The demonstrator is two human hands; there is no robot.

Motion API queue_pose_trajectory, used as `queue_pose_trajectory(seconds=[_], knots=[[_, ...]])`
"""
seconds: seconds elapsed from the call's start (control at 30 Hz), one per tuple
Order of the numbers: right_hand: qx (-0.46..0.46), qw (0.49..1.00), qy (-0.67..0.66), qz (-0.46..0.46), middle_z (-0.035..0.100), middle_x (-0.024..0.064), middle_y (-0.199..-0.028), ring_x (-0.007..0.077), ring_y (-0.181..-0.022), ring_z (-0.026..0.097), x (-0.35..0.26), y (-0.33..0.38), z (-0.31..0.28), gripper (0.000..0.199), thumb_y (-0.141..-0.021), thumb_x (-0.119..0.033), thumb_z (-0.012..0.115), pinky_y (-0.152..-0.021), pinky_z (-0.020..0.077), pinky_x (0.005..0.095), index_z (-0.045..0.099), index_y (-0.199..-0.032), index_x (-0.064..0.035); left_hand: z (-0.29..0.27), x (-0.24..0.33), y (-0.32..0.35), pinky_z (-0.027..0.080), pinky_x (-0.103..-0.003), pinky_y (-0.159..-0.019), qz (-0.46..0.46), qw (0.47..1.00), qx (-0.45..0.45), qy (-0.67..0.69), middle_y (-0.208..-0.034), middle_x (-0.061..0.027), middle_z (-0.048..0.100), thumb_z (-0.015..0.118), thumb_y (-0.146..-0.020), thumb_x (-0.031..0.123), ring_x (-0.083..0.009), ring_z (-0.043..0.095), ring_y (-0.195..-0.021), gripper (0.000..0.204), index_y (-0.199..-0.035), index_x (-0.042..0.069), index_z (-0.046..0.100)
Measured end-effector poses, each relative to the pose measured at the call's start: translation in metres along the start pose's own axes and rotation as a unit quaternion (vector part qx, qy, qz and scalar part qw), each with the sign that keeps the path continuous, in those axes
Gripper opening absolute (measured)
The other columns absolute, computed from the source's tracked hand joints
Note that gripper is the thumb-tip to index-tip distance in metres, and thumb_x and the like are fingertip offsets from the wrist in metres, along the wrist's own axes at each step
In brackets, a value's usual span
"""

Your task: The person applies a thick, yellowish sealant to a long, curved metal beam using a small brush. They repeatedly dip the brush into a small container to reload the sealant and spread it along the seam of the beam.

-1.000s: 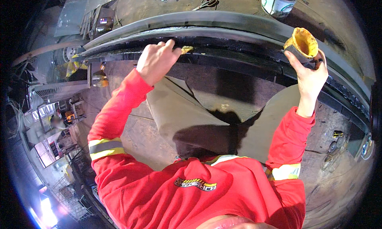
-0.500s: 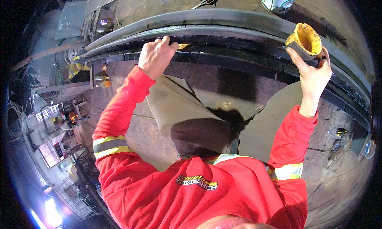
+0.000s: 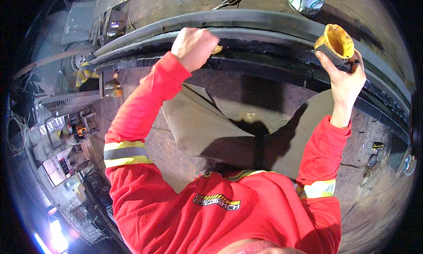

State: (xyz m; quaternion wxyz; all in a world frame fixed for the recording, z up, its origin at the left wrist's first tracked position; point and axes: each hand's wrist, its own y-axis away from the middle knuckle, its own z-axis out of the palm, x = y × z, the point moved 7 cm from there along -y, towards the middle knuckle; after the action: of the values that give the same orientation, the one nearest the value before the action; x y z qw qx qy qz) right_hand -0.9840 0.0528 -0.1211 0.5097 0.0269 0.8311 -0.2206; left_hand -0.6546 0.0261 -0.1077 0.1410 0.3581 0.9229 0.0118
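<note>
My left hand (image 3: 195, 46) is closed round what looks like a small paintbrush (image 3: 217, 50). Only its yellowish tip shows past my fingers, and the rest is hidden. The hand is over a long, curved metal beam (image 3: 273, 55) whose dark channel has a wet black sheen; whether the tip touches it I cannot tell. On the right, my right hand (image 3: 348, 77) grips a yellow cup (image 3: 339, 41) with a rough rim and a dark grey band round its lower part. The cup is held over the beam, tilted so that its yellow-brown inside shows.
Beyond the beam, scissors (image 3: 228, 1) lie on the brown surface, and a white bucket (image 3: 307, 1) stands to their right. An orange-tinted bottle (image 3: 113, 91) is left of my legs. Racks and bright light fill the far left. A small yellow-and-black item (image 3: 378, 145) lies at right.
My left hand has moved to the right and slightly farther away along the beam, turning at the wrist, with the paintbrush. My right hand and the cup have hardly shifted.
</note>
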Motion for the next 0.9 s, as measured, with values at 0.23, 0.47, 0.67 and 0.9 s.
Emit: queue_pose_trajectory(seconds=[0.23,0.47,0.67,0.9], knots=[[0.008,0.999,-0.033,0.009,0.068,0.0048,-0.103,0.0142,-0.092,0.067,0.005,-0.001,-0.002,0.050,-0.064,-0.021,0.095,-0.085,0.0520,0.0283,0.073,-0.104,0.0004,-0.001,-0.043,-0.014,0.053,-0.049,-0.069,-0.066,0.988,-0.097,0.104,-0.078,-0.0140,0.068,0.070,-0.072,0.015,-0.0366,0.068,-0.079,0.011,-0.082,0.011,0.067],[0.013,0.999,-0.040,0.007,0.068,0.0045,-0.100,0.0134,-0.089,0.066,0.006,0.000,0.000,0.051,-0.064,-0.019,0.096,-0.083,0.0517,0.0276,0.072,-0.103,0.0012,0.005,-0.054,0.018,0.055,-0.045,-0.069,-0.061,0.994,-0.077,-0.038,-0.080,-0.0108,0.068,0.067,-0.071,0.006,-0.0337,0.070,-0.084,0.015,-0.084,0.012,0.069],[0.002,1.000,-0.018,0.005,0.068,0.0046,-0.100,0.0136,-0.088,0.066,0.009,-0.001,-0.003,0.050,-0.064,-0.020,0.095,-0.083,0.0515,0.0273,0.072,-0.103,0.0013,-0.014,-0.072,0.029,0.051,-0.047,-0.071,-0.016,0.988,-0.128,0.087,-0.085,-0.0094,0.066,0.069,-0.072,0.008,-0.0352,0.066,-0.086,0.015,-0.085,0.011,0.062],[0.002,1.000,-0.021,0.005,0.068,0.0049,-0.100,0.0138,-0.090,0.067,0.004,-0.001,0.000,0.049,-0.064,-0.020,0.095,-0.083,0.0523,0.0282,0.072,-0.102,0.0014,0.004,-0.061,0.006,0.051,-0.048,-0.070,0.025,0.991,-0.100,0.083,-0.084,-0.0086,0.065,0.072,-0.072,0.009,-0.0354,0.066,-0.085,0.018,-0.086,0.011,0.062]])
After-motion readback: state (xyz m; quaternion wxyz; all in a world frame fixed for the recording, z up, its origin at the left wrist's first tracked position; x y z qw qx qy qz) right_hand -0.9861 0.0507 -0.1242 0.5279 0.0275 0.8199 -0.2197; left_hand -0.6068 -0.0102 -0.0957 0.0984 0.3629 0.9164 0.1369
